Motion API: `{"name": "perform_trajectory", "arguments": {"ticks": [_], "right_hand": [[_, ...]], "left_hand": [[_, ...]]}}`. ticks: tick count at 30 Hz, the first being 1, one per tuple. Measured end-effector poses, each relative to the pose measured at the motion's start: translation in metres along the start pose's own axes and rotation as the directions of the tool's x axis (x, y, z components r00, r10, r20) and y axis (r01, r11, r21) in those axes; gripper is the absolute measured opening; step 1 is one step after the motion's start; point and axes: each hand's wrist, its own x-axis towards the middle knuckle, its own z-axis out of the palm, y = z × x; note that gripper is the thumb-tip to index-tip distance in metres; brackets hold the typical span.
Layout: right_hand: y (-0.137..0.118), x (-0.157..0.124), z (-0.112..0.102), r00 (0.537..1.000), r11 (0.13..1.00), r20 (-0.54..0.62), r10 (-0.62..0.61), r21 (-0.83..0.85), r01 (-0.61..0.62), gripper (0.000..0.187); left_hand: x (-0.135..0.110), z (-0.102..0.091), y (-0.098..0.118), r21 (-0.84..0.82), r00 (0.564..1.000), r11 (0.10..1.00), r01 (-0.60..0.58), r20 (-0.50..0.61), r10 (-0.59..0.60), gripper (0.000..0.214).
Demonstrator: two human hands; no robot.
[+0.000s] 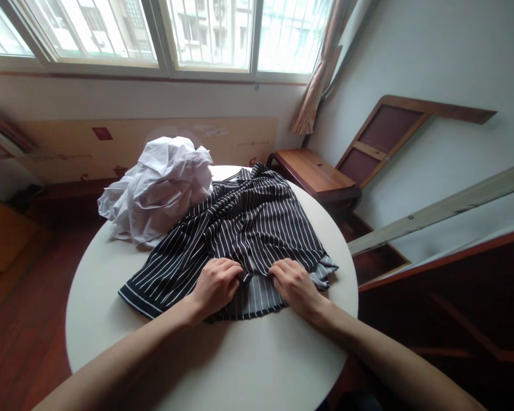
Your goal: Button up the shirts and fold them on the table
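1. The striped garment (248, 228), dark with thin white lines, lay spread on the desk (240, 377) directly under and beyond both hands, its near edge at the fingertips.
2. The left hand (216, 285) was curled nearly closed, its fingers pinching a fold of the garment's near hem.
3. The right hand (295, 285), just beside the left, was likewise bent tight, and gripped the same hem a little further along.
4. Between and below the hands the hem was turned up, and showed a paler, greyer inner side with the same stripes.
5. As for progress, the garment looked only partly laid out. It was opened across the desk but rumpled, with ridges running away from the hands. No neat fold was made in it, so most of the smoothing seemed left to do.
6. Beyond the left hand, touching the far edge of the striped cloth, a white garment (163, 182) sat in a crumpled heap, with neither hand on it.
7. Farther off, beyond the right hand, stood a wooden bench (312, 171) against the wall. A curtain (321, 74) hung above it, beside the window (214, 34).
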Motion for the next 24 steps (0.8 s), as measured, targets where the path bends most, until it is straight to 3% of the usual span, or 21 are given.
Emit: {"name": "perform_trajectory", "arguments": {"ticks": [3,5,7,9,12,15,17,21,24], "right_hand": [[0.004,0.008,-0.018,0.982,0.963,-0.076,0.174,0.22,-0.153,0.015],[0.004,0.016,-0.034,0.947,0.885,-0.095,0.306,0.395,-0.247,0.013],[0.003,0.022,-0.046,0.924,0.8,-0.075,0.375,0.531,-0.281,0.016],[0.002,0.025,-0.05,0.937,0.75,0.008,0.348,0.597,-0.283,0.022],[0.003,0.022,-0.046,0.946,0.779,0.282,0.16,0.552,-0.297,0.025],[0.005,0.017,-0.045,0.875,0.862,0.483,0.045,0.424,-0.279,0.025],[0.005,0.018,-0.048,0.894,0.905,0.435,0.104,0.331,-0.266,0.028],[-0.001,0.029,-0.046,0.951,0.948,0.205,0.233,0.172,-0.27,0.02],[-0.01,0.036,-0.03,0.957,0.97,0.184,0.226,0.05,-0.239,0.021]], "left_hand": [[0.007,-0.021,0.004,-0.221,0.969,0.953,0.207,-0.086,-0.231,0.02],[0.012,-0.035,0.007,-0.332,0.95,0.908,0.256,-0.089,-0.3,0.024],[0.013,-0.043,0.011,-0.348,0.965,0.915,0.203,-0.088,-0.248,0.024],[0.011,-0.043,0.014,-0.248,0.994,0.965,0.082,-0.053,-0.098,0.022],[0.002,-0.034,0.015,-0.08,0.98,0.991,-0.109,0.158,0.12,0.031],[-0.002,-0.029,0.014,-0.115,0.905,0.973,-0.201,0.357,0.23,0.039],[0.001,-0.03,0.014,-0.133,0.905,0.978,-0.161,0.375,0.2,0.039],[0.024,-0.029,0.016,-0.042,0.968,0.995,0.09,0.238,-0.078,0.034],[0.041,-0.016,0.017,0.028,0.949,0.981,0.193,0.25,-0.194,0.036]]}}
